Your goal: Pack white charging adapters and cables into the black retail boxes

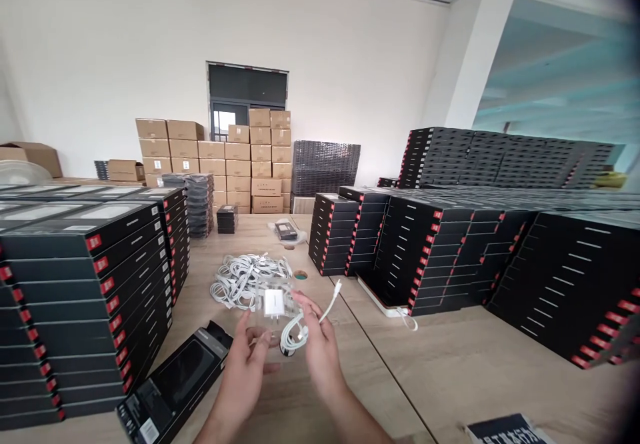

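My left hand [249, 356] has its fingers closed on the near left side of a clear plastic tray [260, 291]. A white charger plug [274, 302] sits in the far part of that tray. With its fingers curled, my right hand [320, 341] grips a coiled white cable [291, 333] over the tray's right side; one connector end sticks up beyond the fingers. Behind the tray lies a tangled pile of white cables [233, 281]. A black box [185, 372] with a dark window lies left of my left hand, its far end flap open.
Tall stacks of black boxes with red labels stand at the left [135, 284] and right [400, 251]. A white-edged tray [383, 297] lies beside the right stack. Farther back are a small wrapped packet [286, 231] and brown cartons [237, 167]. A dark printed sheet [505, 429] lies front right.
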Tool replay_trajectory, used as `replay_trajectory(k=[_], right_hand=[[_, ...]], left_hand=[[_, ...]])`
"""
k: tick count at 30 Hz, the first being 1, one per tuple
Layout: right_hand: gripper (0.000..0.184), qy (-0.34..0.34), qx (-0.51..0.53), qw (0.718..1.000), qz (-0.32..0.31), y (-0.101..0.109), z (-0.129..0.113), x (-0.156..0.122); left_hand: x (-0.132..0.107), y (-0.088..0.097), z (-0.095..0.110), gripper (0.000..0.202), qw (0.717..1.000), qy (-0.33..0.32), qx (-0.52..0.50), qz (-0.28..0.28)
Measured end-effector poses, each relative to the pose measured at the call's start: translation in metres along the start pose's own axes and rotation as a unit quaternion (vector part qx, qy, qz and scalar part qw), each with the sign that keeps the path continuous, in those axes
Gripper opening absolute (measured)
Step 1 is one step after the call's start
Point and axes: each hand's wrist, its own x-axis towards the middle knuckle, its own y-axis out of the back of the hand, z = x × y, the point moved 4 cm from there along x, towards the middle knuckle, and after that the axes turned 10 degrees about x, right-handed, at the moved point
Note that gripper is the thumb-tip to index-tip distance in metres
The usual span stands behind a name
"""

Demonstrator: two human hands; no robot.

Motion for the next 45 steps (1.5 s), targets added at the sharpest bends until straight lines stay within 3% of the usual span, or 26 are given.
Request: replay_trajectory(k=[3, 7, 13, 19, 23, 25, 27, 33, 36, 40, 42, 45], right_hand=[[0.044, 0.049, -0.059, 0.997, -0.002, -0.002, 0.006, -0.004], [0.053, 0.059, -0.117, 0.991, -0.022, 0.0, 0.02, -0.003], [0.061, -0.025, -0.128, 0.989, -0.069, -0.007, 0.033, 0.0], [0.053, 0.036, -0.186, 0.973, -0.128, -0.017, 0.018, -0.01], [0.052, -0.104, -0.015, 0.972, -0.208, -0.016, 0.02, -0.006], [0.05, -0.16, 0.056, 0.964, -0.203, -0.012, 0.018, -0.002], [0.049, -0.171, 0.047, 0.967, -0.185, -0.005, 0.014, 0.001], [0.041, -0.124, -0.109, 0.963, -0.211, -0.004, 0.009, -0.003], [0.033, -0.049, -0.172, 0.961, -0.211, -0.015, 0.014, -0.007], [0.033, 0.049, -0.229, 0.958, -0.165, -0.026, 0.019, -0.006], [0.032, 0.033, -0.212, 0.962, -0.169, -0.026, 0.019, -0.005], [0.032, -0.046, -0.144, 0.966, -0.209, -0.022, 0.016, -0.005]], left_hand=[[-0.002, -0.007, -0.004, 0.065, 0.991, 0.045, -0.124, -0.02], [-0.002, -0.01, -0.004, 0.051, 0.971, 0.035, -0.234, -0.042], [-0.002, -0.008, 0.0, 0.041, 0.961, 0.026, -0.272, -0.049], [-0.002, -0.007, 0.0, 0.036, 0.968, 0.035, -0.244, -0.039], [0.002, 0.004, 0.005, 0.035, 0.972, 0.042, -0.228, -0.028], [0.004, 0.007, 0.009, 0.037, 0.974, 0.04, -0.221, -0.03], [0.004, 0.008, 0.011, 0.038, 0.976, 0.036, -0.213, -0.039], [0.007, 0.004, 0.004, 0.037, 0.985, 0.023, -0.17, -0.016], [0.011, 0.006, -0.002, 0.036, 0.989, -0.001, -0.145, 0.036], [0.013, 0.013, 0.0, 0.034, 0.988, 0.004, -0.131, 0.081], [0.011, 0.015, 0.008, 0.036, 0.991, 0.022, -0.124, 0.036], [0.005, 0.012, 0.024, 0.041, 0.986, 0.032, -0.135, -0.091]])
